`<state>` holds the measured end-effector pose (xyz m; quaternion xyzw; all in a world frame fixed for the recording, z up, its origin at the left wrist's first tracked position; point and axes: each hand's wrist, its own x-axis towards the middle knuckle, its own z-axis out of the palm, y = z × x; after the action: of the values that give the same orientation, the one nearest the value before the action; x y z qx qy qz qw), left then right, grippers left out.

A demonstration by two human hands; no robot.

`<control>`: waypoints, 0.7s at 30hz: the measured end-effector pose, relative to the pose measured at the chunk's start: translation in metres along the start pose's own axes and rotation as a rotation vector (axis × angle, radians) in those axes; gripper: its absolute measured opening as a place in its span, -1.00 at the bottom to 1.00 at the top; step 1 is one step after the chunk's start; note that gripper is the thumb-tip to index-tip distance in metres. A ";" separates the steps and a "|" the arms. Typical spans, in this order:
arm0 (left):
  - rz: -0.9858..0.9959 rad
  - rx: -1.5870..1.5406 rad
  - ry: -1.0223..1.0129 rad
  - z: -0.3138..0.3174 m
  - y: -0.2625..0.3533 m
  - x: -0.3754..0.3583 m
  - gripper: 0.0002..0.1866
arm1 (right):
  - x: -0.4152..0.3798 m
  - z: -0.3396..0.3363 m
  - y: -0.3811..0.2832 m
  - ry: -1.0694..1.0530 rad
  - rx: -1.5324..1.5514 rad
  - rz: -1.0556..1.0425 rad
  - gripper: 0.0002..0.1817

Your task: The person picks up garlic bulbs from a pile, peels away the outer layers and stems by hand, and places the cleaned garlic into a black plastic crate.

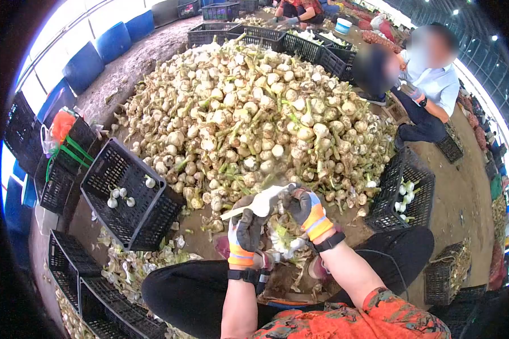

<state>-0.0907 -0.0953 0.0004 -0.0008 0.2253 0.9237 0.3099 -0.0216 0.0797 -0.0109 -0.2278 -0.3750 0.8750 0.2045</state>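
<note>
Two gloved hands are meeting just in front of the person's knees, working on one garlic bulb [264, 204] between them. The left hand [244, 230] is closing its grip around the lower part of the pale stalk, fingers pressed together on it, likely so the bulb is staying steady. The right hand [306, 210] is pinching the bulb's top from the 2 o'clock side, fingertips curled tight on the loose skin; whether a blade is sitting in that grip I cannot tell. Both wrists are wearing dark bands, and the gloves are showing orange and grey stripes, which are probably guarding the fingers against the rough skins.

Ahead, at 12 o'clock, a huge garlic heap [249, 113] is spreading over the floor, within easy reach. At 9 o'clock a black crate [131, 195] is tilting toward the person, with a few clean white bulbs lying inside, its open side angled for easy tossing. Another black crate [402, 192] at 3 o'clock is holding several peeled bulbs too. Papery peelings [131, 265] are gathering on the floor at 8 o'clock, beside the left knee. Two co-workers [418, 85] are sitting at 1 o'clock, beyond the heap.
</note>
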 end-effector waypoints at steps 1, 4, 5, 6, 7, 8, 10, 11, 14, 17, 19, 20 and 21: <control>-0.008 -0.016 0.019 -0.005 0.001 0.001 -0.70 | 0.001 -0.009 0.006 0.006 -0.001 0.008 -0.88; 0.017 -0.211 0.105 -0.026 0.010 0.013 -0.68 | 0.017 -0.070 0.032 0.157 -0.690 -0.122 -0.81; 0.059 -0.209 0.061 -0.024 0.020 0.015 -0.64 | 0.027 -0.096 0.045 0.132 -0.969 -0.012 -0.78; 0.119 -0.190 0.074 -0.021 0.027 0.014 -0.62 | 0.033 -0.122 0.064 0.034 -1.264 0.104 -0.74; 0.181 -0.170 0.084 -0.021 0.033 0.017 -0.61 | 0.004 -0.081 0.044 -0.076 -1.977 0.291 -0.74; 0.174 -0.175 0.065 -0.029 0.037 0.021 -0.60 | 0.008 -0.078 0.052 -0.078 -1.972 0.294 -0.74; 0.180 -0.166 0.042 -0.035 0.040 0.024 -0.60 | 0.023 -0.072 0.070 0.022 -1.116 0.149 -0.71; 0.175 -0.159 0.018 -0.037 0.042 0.025 -0.60 | 0.017 -0.022 0.049 -0.023 -0.797 0.073 -0.68; 0.121 -0.006 0.130 -0.072 0.039 0.021 -0.64 | 0.027 0.053 0.030 -0.324 -0.137 0.148 -0.63; 0.010 0.122 0.222 -0.053 0.038 0.022 -0.69 | 0.036 0.080 0.033 -0.260 -0.453 0.183 -0.70; 0.155 0.646 0.184 -0.030 0.041 0.020 -0.65 | 0.048 0.063 0.053 -0.226 -0.470 0.135 -0.75; 0.181 0.747 0.174 -0.029 0.040 0.021 -0.64 | 0.051 0.055 0.058 -0.259 -0.235 0.178 -0.72; 0.183 0.783 0.152 -0.024 0.041 0.020 -0.61 | 0.045 0.054 0.051 -0.280 -0.026 0.203 -0.72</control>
<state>-0.1336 -0.1230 -0.0074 0.0689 0.5813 0.7892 0.1858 -0.0980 0.0406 -0.0272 -0.1429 -0.3863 0.9094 0.0580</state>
